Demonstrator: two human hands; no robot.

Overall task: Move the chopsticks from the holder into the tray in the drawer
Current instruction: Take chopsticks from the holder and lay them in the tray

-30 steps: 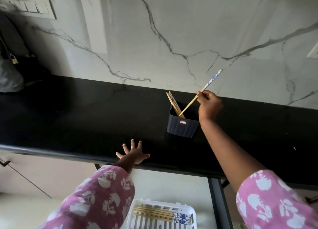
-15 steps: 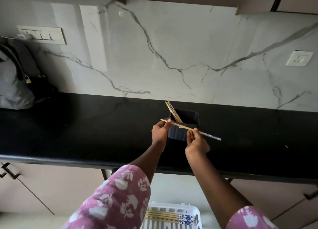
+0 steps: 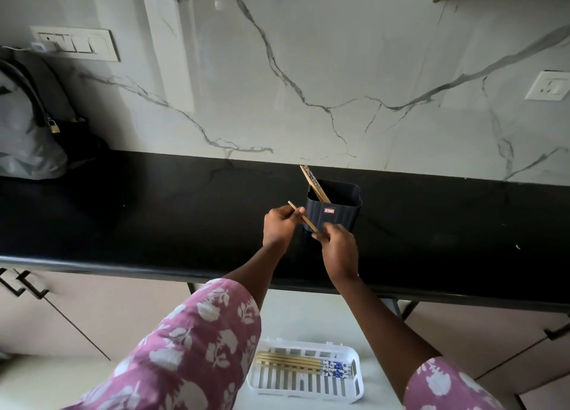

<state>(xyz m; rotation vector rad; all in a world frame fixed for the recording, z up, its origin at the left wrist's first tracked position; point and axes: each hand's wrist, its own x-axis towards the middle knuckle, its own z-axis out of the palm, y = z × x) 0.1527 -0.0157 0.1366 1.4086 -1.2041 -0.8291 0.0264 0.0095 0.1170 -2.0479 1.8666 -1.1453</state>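
Observation:
A dark ribbed holder [image 3: 333, 213] stands on the black counter [image 3: 154, 212], with a few chopsticks [image 3: 313, 183] leaning at its left rim. In front of it both hands hold one wooden chopstick [image 3: 303, 220]: my left hand [image 3: 279, 227] grips its bare end, my right hand [image 3: 339, 249] its other end, which is hidden under the fingers. Below the counter a white slotted tray [image 3: 305, 385] lies in the open drawer, with several chopsticks [image 3: 305, 363] along its far side.
A grey bag [image 3: 24, 132] with a padlock sits at the counter's far left. A marble backsplash holds a switch panel [image 3: 77, 44] and a socket [image 3: 549, 85]. Cabinet fronts with dark handles [image 3: 21, 283] flank the drawer.
My right hand lifted one chopstick out of the holder and brought it down in front. My left hand left the counter edge and took its other end. The view tilted.

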